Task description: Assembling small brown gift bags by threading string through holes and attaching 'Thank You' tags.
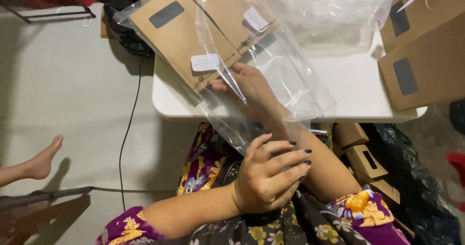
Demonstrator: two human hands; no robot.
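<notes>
- Bagging step, I judge: the right hand [247, 92], reaching inside the clear plastic bag [281, 75], pinches the kraft paper pouches [193, 37] at eleven o'clock over the white table [353, 87].
- The left hand [271, 177], at six o'clock, fingers curled, grips the bag's mouth.
- Next likely needs seating the pouches fully.
</notes>
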